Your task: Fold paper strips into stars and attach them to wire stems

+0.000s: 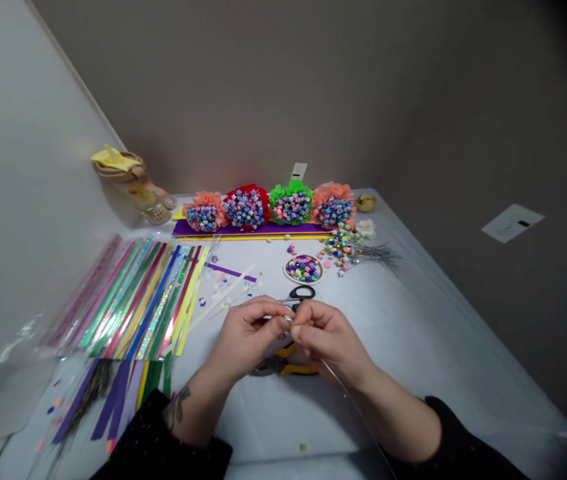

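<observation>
My left hand [250, 333] and my right hand [330, 340] meet over the middle of the white table. Both are closed, thumb against forefinger, on a small shiny folded-paper star [288, 319], mostly hidden by the fingertips. From under my right hand a thin wire [350, 397] trails down towards my right forearm. Just beyond the fingers lie black-handled scissors [304, 292], their blades partly covered. Below my hands rest yellow-and-black-handled pliers [299, 368], also partly covered.
A round dish [285, 272] of paper stars stands ahead, near loose stars [344, 241] and a wire bundle [380, 254]. Colourful paper strips [136, 300] cover the left side. Several star bouquets [246, 207] line the back, beside a glass jar [156, 208].
</observation>
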Action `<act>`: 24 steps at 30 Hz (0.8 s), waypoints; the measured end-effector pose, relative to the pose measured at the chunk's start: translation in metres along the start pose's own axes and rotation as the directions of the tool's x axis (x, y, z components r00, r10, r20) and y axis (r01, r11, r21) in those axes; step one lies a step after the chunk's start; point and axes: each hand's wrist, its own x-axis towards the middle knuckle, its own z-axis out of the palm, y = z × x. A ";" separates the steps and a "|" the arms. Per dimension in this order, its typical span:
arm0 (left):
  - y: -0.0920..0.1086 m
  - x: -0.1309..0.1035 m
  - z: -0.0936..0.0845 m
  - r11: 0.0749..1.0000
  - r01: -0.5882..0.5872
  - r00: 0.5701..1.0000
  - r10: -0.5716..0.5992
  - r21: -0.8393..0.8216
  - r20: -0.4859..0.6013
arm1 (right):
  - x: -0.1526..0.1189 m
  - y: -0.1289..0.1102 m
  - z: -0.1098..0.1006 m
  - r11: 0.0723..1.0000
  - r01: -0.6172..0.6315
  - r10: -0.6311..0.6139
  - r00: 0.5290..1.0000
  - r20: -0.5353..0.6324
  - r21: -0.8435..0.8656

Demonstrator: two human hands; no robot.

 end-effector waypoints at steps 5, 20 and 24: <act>-0.007 0.000 0.003 0.951 0.180 0.983 -0.185 -0.250 0.004 | 0.002 0.001 0.000 0.996 0.084 -0.084 0.996 -0.012 -0.035; -0.009 -0.002 0.005 0.929 0.173 0.984 -0.180 -0.327 0.008 | 0.000 0.006 0.003 0.995 0.063 -0.063 0.998 0.002 0.071; -0.009 -0.002 0.004 0.944 0.155 0.987 -0.162 -0.290 0.001 | 0.000 0.005 0.003 0.995 0.054 -0.054 0.999 0.002 0.087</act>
